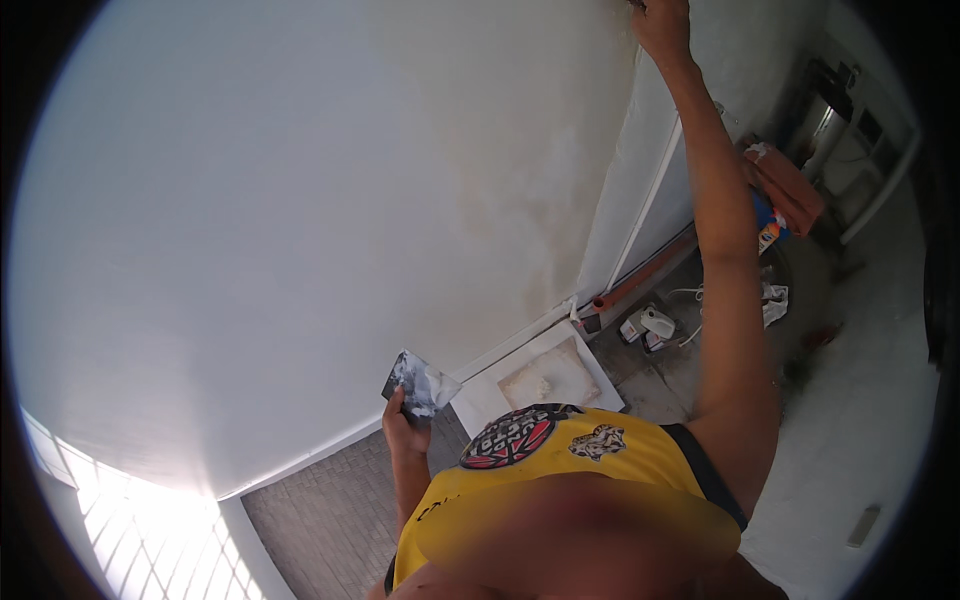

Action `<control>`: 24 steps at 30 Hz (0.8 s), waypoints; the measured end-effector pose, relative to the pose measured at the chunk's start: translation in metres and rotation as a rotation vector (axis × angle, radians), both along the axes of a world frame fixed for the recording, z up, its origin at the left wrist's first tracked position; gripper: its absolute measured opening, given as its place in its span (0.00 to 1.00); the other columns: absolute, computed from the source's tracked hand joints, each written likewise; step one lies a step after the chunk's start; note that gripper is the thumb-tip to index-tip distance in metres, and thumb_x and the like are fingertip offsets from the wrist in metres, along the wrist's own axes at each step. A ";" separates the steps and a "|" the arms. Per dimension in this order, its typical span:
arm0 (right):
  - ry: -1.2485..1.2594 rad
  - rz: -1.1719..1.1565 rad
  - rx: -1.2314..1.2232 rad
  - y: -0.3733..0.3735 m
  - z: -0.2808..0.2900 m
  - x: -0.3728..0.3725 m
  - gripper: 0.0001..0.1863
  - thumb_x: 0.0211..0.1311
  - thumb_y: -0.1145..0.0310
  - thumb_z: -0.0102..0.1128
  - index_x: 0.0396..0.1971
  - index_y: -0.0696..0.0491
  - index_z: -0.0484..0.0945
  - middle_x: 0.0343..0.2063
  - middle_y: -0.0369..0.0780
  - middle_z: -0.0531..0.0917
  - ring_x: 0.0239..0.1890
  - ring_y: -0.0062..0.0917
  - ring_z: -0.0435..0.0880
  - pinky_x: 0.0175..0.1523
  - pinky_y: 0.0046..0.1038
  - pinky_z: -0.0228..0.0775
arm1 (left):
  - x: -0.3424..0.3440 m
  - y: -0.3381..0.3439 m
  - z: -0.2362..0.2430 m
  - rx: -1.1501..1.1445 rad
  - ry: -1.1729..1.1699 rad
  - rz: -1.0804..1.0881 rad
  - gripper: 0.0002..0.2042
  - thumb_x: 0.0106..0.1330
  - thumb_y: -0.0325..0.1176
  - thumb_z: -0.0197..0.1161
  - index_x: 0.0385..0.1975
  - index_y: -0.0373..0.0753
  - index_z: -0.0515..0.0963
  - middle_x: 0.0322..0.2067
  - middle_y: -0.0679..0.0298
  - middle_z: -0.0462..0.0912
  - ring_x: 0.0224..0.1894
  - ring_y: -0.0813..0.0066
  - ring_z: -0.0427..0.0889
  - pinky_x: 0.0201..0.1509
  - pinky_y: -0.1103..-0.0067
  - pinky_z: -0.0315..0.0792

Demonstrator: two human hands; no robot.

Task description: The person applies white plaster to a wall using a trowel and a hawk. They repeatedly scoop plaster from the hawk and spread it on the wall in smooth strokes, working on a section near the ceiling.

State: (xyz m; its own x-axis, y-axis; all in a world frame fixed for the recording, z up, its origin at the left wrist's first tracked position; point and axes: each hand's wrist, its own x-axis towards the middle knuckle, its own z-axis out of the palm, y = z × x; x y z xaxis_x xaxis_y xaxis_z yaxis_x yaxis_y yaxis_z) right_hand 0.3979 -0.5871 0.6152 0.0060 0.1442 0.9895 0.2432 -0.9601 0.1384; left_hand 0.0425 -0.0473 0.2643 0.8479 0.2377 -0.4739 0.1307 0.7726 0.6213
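Note:
My left hand [405,428] grips a flat, roughly square dark plate [425,386] by its edge, thumb on top. Smears of white paste cover much of the plate's face. My right arm is stretched high up to the wall corner, where my right hand [666,32] is closed at the top edge of the view. Only a small dark bit shows at its fingers, so what it holds cannot be made out. In front of me rises a white wall [300,230], with a greyish, patchy area [500,190] toward its right side.
Below, a white board [478,400] with a pale, crusted slab [552,378] lies by the wall's foot. To its right are small containers [655,322], a reddish pipe [650,268] and an orange bottle [769,236]. Sunlight through bars falls at lower left [160,520].

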 end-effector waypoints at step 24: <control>0.031 0.206 -0.167 0.046 0.061 -0.024 0.20 0.62 0.81 0.61 0.55 0.55 0.83 0.54 0.44 0.85 0.57 0.42 0.82 0.60 0.41 0.73 | 0.030 -0.028 0.032 -0.026 -0.100 -0.227 0.18 0.78 0.34 0.49 0.61 0.29 0.73 0.55 0.53 0.83 0.56 0.58 0.84 0.63 0.61 0.78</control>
